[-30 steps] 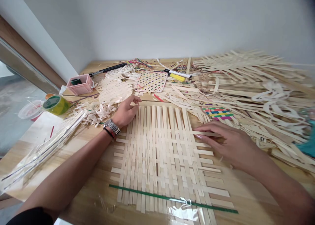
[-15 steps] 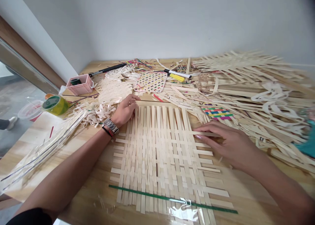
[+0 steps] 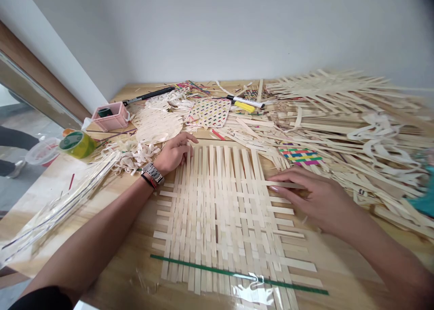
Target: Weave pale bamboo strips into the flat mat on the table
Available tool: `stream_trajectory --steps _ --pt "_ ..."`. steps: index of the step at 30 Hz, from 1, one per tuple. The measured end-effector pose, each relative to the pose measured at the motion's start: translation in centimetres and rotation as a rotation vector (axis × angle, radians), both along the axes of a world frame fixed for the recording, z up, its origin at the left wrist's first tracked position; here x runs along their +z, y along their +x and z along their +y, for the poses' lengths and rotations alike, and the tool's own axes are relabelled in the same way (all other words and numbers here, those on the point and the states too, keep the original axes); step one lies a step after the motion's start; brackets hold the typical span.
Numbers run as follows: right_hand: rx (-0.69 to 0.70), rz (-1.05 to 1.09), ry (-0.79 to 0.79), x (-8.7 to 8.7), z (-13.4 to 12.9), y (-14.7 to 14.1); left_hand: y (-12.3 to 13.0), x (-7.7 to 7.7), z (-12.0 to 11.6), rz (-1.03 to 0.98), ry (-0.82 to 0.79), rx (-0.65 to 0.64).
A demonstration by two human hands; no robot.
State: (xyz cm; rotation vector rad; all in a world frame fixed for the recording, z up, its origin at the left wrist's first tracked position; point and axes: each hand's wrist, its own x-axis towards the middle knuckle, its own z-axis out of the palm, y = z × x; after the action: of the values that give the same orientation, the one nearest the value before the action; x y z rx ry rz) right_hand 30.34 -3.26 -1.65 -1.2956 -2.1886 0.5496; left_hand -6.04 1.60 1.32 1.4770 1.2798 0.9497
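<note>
Wooden table (image 3: 101, 264); bamboo weave (image 3: 220, 219); left hand (image 3: 174, 154) fingers curled; right hand (image 3: 315, 201) fingers pressing strip (image 3: 285, 183)

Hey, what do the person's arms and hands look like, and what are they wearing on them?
The left forearm is bare, with a silver metal link wristwatch at the wrist and a thin black-and-red wristband beside it. A black sleeve shows near the left elbow. The right forearm is bare, with nothing visible worn on it.

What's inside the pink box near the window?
The pink plastic box holds a small dark green round thing, maybe a cup or a roll of tape. The box's front wall hides the bottom, so I can't see whether anything else is in there.
</note>
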Motion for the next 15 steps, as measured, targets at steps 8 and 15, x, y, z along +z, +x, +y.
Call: stream_trajectory --steps 8,15 --pt "-0.019 -0.006 0.01 0.03 0.0 0.24 -0.12 -0.25 0.09 0.072 -0.002 -0.019" --pt "-0.023 0.017 0.017 0.2 0.14 0.32 -0.11 -0.26 0.01 0.09 -0.014 -0.014"
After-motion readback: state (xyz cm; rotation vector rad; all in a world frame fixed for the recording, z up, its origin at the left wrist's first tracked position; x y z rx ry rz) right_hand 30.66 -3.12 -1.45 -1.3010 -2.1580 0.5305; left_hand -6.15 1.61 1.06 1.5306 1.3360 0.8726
